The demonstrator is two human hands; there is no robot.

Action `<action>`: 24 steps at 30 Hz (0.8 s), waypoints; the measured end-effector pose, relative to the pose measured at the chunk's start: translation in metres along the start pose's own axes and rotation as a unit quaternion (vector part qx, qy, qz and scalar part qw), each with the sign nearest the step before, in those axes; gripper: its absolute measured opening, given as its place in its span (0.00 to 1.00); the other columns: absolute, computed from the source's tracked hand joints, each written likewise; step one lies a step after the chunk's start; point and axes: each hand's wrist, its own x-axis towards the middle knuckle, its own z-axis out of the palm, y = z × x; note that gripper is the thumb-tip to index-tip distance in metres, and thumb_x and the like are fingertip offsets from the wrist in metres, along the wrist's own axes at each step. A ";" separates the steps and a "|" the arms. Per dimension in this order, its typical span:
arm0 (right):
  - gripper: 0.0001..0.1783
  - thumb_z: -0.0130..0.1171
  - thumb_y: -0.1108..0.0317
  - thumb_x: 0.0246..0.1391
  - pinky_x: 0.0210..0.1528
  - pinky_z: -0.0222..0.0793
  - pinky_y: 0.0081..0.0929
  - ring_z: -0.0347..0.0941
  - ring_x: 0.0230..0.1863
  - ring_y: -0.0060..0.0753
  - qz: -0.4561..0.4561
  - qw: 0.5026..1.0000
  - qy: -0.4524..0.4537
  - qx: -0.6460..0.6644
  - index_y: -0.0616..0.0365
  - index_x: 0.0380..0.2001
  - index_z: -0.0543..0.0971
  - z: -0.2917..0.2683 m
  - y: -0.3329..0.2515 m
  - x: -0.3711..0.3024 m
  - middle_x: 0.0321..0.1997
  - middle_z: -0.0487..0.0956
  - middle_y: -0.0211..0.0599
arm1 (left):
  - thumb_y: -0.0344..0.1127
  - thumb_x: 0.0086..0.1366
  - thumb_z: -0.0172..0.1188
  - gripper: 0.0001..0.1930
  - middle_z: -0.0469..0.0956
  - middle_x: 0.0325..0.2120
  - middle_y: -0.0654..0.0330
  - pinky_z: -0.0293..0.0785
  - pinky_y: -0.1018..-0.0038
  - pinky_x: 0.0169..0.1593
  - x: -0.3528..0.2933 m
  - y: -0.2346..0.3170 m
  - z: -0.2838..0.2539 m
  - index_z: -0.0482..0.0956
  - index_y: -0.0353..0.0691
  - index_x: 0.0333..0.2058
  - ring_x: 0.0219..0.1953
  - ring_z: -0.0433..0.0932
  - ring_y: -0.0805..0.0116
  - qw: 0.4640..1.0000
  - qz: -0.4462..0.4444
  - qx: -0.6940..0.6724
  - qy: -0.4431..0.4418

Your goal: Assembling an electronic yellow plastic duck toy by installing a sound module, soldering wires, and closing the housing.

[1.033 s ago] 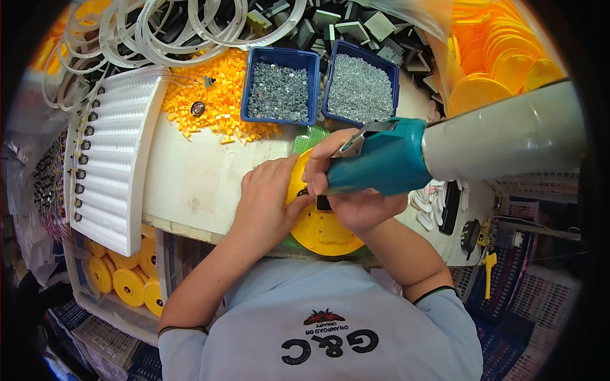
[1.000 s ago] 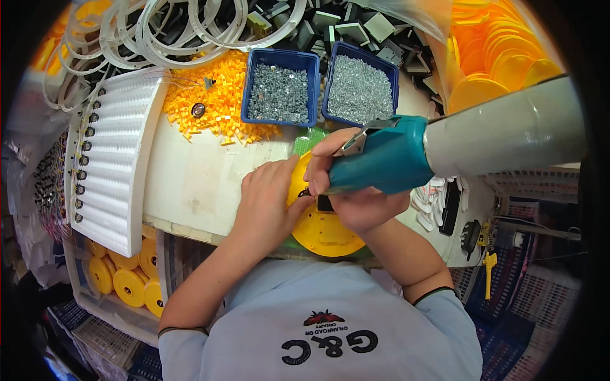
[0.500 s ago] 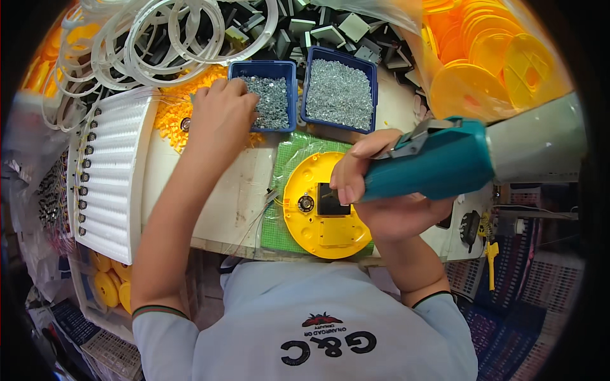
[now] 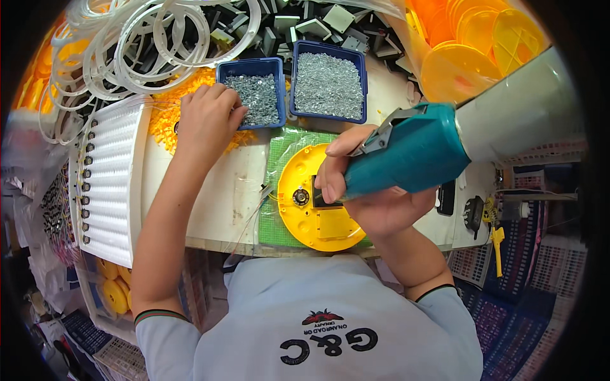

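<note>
My right hand is closed around a teal screwdriver, held slantwise over a round yellow plastic housing. The tool's tip is hidden by my fingers. Under the housing lies a green mat. Inside the housing sit a small round metal part and a black square part, half covered by my hand. My left hand hovers at the left side of a small blue bin of tiny metal parts, above small yellow pieces. Its fingers curl inward, and anything between them is hidden.
A second blue bin holds silvery small parts. White rings, black blocks and bagged yellow discs pile up behind. A white foam tray with round parts stands left. A black device lies right.
The whole view has shifted slightly. The back end of the screwdriver has swung upward, and my left hand has drawn back slightly from the small bin.
</note>
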 end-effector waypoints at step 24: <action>0.56 0.37 0.19 0.57 0.47 0.69 0.37 0.73 0.34 0.42 0.036 0.998 -0.028 0.053 0.67 0.58 0.72 0.008 0.004 0.000 0.33 0.78 0.47 | 0.28 0.56 0.71 0.14 0.83 0.34 0.66 0.68 0.63 0.51 -0.093 0.112 -0.016 0.85 0.46 0.42 0.42 0.80 0.63 0.943 -0.002 -0.331 -0.011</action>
